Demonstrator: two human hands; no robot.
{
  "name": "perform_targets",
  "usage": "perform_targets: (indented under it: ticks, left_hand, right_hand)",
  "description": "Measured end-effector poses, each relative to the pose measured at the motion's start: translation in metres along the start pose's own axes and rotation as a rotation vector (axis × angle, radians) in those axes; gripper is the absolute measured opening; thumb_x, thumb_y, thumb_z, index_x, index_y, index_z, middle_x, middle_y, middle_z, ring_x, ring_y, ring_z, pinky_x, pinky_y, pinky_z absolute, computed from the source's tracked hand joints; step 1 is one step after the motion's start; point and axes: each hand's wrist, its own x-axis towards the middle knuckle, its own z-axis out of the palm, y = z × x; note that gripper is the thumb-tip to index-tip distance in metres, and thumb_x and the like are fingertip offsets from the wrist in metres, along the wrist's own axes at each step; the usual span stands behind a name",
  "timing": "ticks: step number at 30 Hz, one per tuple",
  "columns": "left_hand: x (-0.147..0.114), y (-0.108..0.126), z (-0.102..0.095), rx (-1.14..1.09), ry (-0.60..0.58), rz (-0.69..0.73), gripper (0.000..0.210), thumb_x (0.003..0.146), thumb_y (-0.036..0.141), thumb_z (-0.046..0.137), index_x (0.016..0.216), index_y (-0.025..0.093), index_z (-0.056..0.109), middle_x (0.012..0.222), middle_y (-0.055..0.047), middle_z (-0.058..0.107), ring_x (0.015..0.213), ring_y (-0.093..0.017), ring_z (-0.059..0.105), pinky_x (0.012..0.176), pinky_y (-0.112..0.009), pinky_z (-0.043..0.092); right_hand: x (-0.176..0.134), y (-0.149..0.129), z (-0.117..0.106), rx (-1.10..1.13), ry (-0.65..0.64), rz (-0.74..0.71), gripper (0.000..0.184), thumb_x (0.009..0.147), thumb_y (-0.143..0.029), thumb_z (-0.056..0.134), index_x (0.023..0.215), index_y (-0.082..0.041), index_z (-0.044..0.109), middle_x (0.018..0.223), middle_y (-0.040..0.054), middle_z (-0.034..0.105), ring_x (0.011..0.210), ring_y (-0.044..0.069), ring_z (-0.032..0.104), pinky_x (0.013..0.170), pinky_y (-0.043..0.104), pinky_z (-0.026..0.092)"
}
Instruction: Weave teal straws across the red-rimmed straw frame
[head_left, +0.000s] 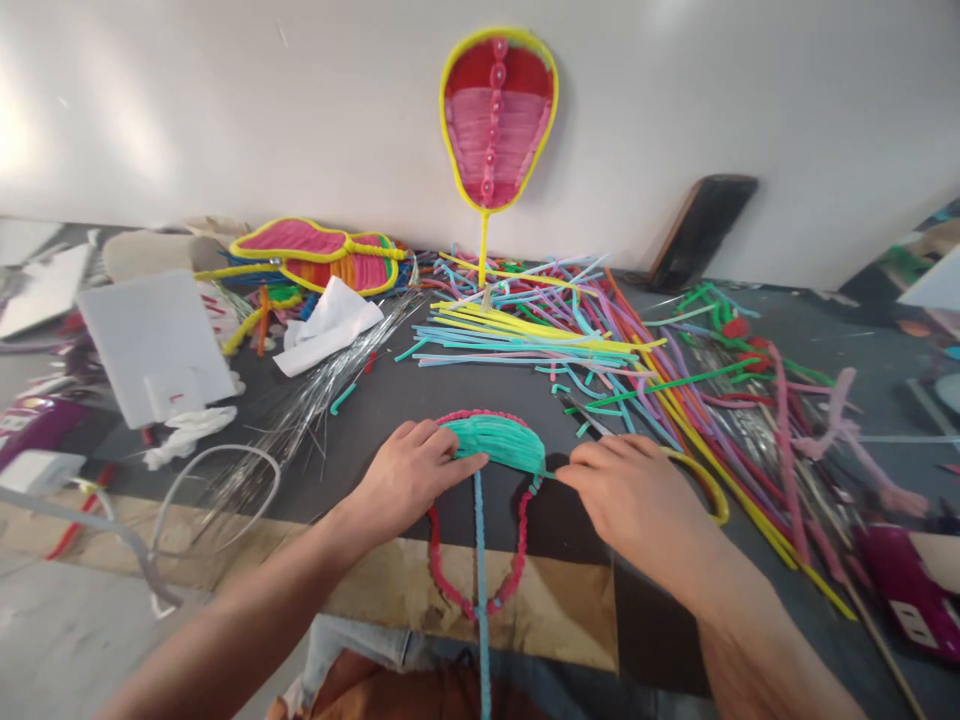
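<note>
A paddle-shaped frame of twisted pipe cleaners (520, 535) lies in front of me, with a crimson outline and a blue stem (481, 560) down its middle. Teal pipe cleaners (499, 443) fill its far end in close rows. My left hand (420, 460) grips the left side of this frame, thumb over the teal rows. At the right edge, my right hand (619, 480) pinches the end of a teal pipe cleaner (553, 475) that runs out from the frame. Scissors (709, 485) with a yellow handle lie partly hidden under my right hand.
Behind lies a pile of loose pipe cleaners (525, 335). A finished pink-and-yellow paddle (499, 130) leans on the white wall, near a dark phone (701, 230). More paddles (322, 255), crumpled paper (330, 325), silver wires (300, 410) and a white cable (217, 450) occupy the left.
</note>
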Motion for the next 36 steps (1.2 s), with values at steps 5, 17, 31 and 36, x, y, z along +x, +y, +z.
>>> perform_targets:
  ticks: [5, 17, 31, 36]
  left_hand:
    - [0.001, 0.001, -0.003, 0.004, -0.002, 0.001, 0.038, 0.090, 0.014, 0.043, 0.120, 0.033, 0.055, 0.087, -0.004, 0.057, 0.078, -0.017, 0.048, 0.068, -0.030, 0.037]
    - [-0.001, 0.002, -0.005, -0.122, 0.042, -0.088, 0.029, 0.091, 0.012, 0.034, 0.106, 0.015, 0.059, 0.089, -0.008, 0.062, 0.085, -0.019, 0.055, 0.076, -0.032, 0.043]
    - [-0.028, -0.005, -0.036, -0.062, 0.012, -0.346, 0.021, 0.090, 0.019, 0.042, 0.086, 0.018, 0.063, 0.075, -0.004, 0.059, 0.074, -0.016, 0.056, 0.072, -0.028, 0.044]
    - [-0.037, -0.003, -0.029, -0.087, -0.038, -0.406, 0.022, 0.092, 0.021, 0.041, 0.090, 0.018, 0.062, 0.076, -0.003, 0.061, 0.074, -0.016, 0.058, 0.072, -0.030, 0.043]
  right_hand:
    - [0.005, -0.008, -0.006, -0.053, 0.386, 0.112, 0.024, 0.086, -0.012, 0.049, 0.100, -0.017, 0.068, 0.101, 0.0090, 0.064, 0.094, 0.023, 0.048, 0.080, 0.036, 0.037]
    - [0.028, -0.047, 0.041, 0.075, 0.175, -0.169, 0.030, 0.089, -0.024, 0.053, 0.117, -0.016, 0.059, 0.094, 0.0086, 0.062, 0.088, 0.021, 0.052, 0.073, 0.034, 0.043]
    - [0.031, -0.051, 0.037, -0.011, 0.146, -0.163, 0.032, 0.088, -0.034, 0.056, 0.118, -0.024, 0.059, 0.094, 0.0069, 0.061, 0.086, 0.020, 0.050, 0.070, 0.033, 0.036]
    - [0.029, -0.051, 0.037, -0.014, 0.143, -0.166, 0.034, 0.087, -0.032, 0.057, 0.120, -0.023, 0.058, 0.096, 0.0058, 0.062, 0.087, 0.021, 0.051, 0.070, 0.033, 0.035]
